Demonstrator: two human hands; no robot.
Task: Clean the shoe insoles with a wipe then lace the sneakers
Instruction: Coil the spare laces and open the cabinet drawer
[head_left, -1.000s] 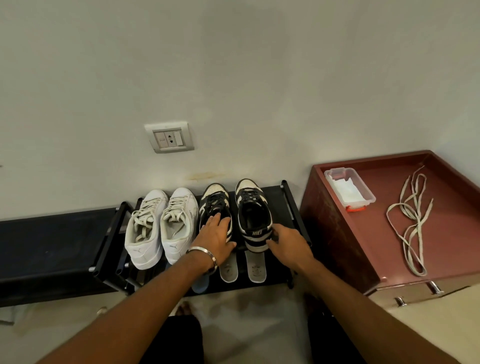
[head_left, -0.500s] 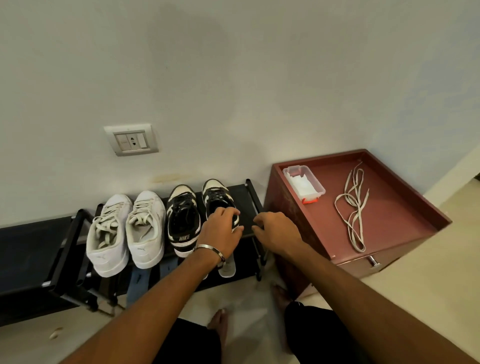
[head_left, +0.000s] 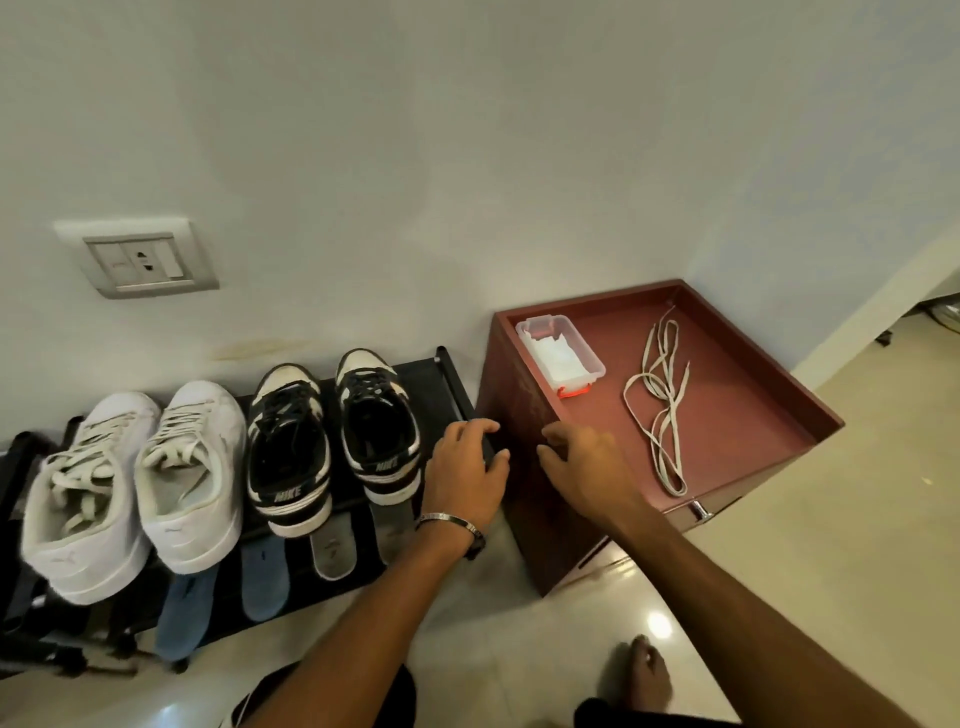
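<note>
Two pairs of sneakers are lined up on a black shoe rack (head_left: 447, 374) against the wall: a white pair (head_left: 140, 478) to the left and a black-and-white pair (head_left: 332, 441) to the right. Blue and grey insoles (head_left: 330, 551) are seen jutting out from the shelf beneath them. The left hand (head_left: 467, 475) is held over the rack's right end, fingers loosely bent, nothing held. The right hand (head_left: 584, 465) is spread, relaxed and empty, over the near left corner of a red-brown cabinet (head_left: 524, 488). On the cabinet top a clear wipe box (head_left: 561, 351) is set far left, and loose white laces (head_left: 660, 400) are laid to its right.
</note>
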